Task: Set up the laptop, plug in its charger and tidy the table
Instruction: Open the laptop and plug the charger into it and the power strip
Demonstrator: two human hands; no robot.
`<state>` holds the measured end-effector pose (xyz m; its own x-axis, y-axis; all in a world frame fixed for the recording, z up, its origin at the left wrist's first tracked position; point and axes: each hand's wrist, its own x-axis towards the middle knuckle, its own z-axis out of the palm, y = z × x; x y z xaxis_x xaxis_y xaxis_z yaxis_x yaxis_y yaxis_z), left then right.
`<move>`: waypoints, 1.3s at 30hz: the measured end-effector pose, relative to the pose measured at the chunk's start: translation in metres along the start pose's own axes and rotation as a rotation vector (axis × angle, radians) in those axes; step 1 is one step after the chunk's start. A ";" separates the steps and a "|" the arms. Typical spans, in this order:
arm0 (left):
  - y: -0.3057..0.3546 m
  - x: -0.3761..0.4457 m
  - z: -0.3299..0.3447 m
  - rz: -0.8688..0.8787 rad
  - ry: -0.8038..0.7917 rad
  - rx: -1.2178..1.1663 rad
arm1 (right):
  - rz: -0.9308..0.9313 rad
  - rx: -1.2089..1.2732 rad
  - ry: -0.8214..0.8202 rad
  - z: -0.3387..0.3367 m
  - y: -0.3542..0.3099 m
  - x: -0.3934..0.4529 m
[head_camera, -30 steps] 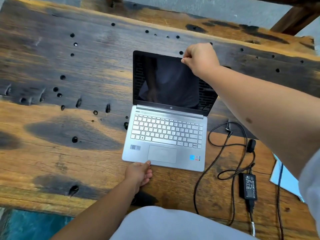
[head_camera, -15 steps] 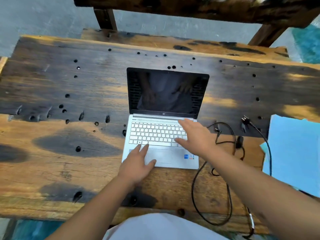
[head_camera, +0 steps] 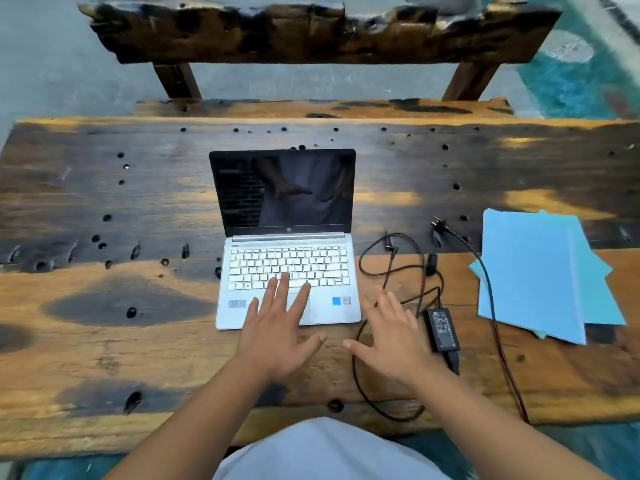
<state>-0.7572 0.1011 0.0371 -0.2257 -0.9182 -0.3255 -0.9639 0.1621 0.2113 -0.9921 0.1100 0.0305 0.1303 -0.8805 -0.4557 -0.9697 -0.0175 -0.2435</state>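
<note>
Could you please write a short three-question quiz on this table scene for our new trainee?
1. True or false: the silver laptop on the worn wooden table has its lid open and its screen dark.
2. On which side of the laptop does the black charger brick lie?
A. left
B. right
C. behind it
3. Fill in: the stack of light blue ____ lies at the table's right end.

Key:
1. True.
2. B; its black cable lies looped there, not plugged into the laptop.
3. Folders. Both the left hand and right hand are spread and hold nothing.
</note>
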 end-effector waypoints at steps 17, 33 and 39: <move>0.083 0.071 0.016 0.067 -0.069 -0.001 | 0.043 0.140 0.071 -0.044 0.088 0.039; 0.076 0.195 0.042 0.024 -0.128 -0.007 | 0.265 0.260 0.012 -0.045 0.122 0.180; 0.065 0.218 0.058 0.035 -0.101 0.041 | 0.297 0.250 -0.023 -0.034 0.121 0.213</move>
<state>-0.8774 -0.0673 -0.0735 -0.2702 -0.8709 -0.4106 -0.9598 0.2098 0.1865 -1.0892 -0.0954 -0.0669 -0.1416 -0.8187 -0.5565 -0.8859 0.3556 -0.2978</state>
